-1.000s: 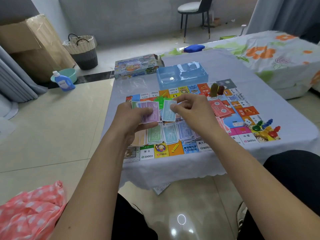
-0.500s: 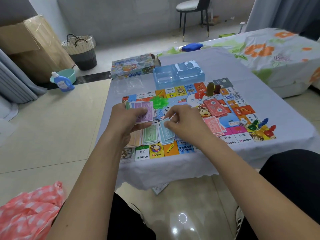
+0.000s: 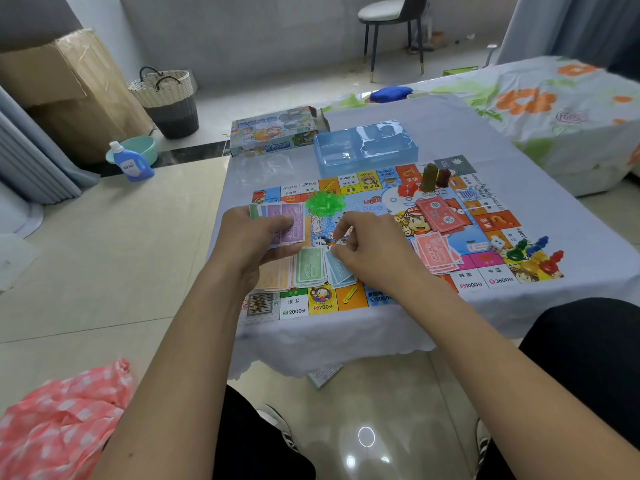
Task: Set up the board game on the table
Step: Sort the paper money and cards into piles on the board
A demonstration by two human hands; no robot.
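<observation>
Right hand now lower, on blue notes.

A cardboard box stands at the upper left of the frame, with a woven basket just right of it. Below them, a blue detergent bottle stands against a green basin. A chair sits at the top centre. Pink checked cloth fills the lower left corner, and a floral bedsheet covers the upper right.
</observation>
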